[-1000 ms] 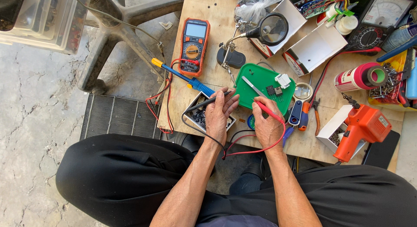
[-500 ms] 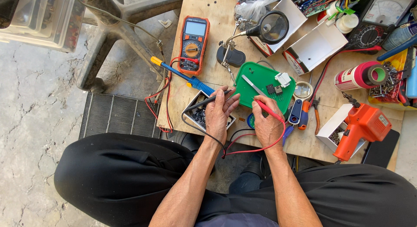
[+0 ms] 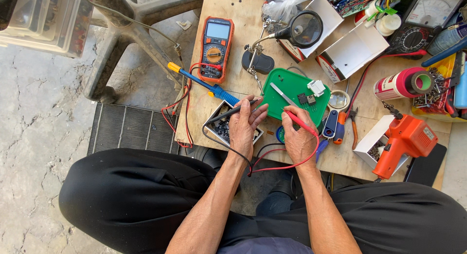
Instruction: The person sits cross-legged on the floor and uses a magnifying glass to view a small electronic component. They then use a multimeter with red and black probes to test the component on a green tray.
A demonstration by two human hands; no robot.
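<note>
Cluttered wooden worktop [image 3: 233, 20] over cracked concrete floor: probing a green board [image 3: 292, 91].
Left hand [image 3: 245, 125] grips the black probe [image 3: 233, 111], right hand [image 3: 297, 137] the red probe [image 3: 299, 122]; tips apparently meet the board, multimeter [image 3: 216, 49] alongside for reading.

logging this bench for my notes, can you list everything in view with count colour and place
black probe: 1, black, in left hand
red probe: 1, red, in right hand
green tray: 1, green, bench centre, with tweezers and small parts on it
multimeter: 1, orange and black, bench left
analog meter: 1, black, top right
screwdriver: 1, blue with yellow end, left of tray
magnifier stand: 1, black, above tray
white boxes: 2 open, white, top centre
parts box: 1, white, under left hand
soldering gun: 1, orange, bench right
tape roll: 1, green, right
pliers: 1, orange handles, right of tray
metal grille: 1, dark, on floor
left hand: 1, fingers on black probe
right hand: 1, fingers on red probe
</note>
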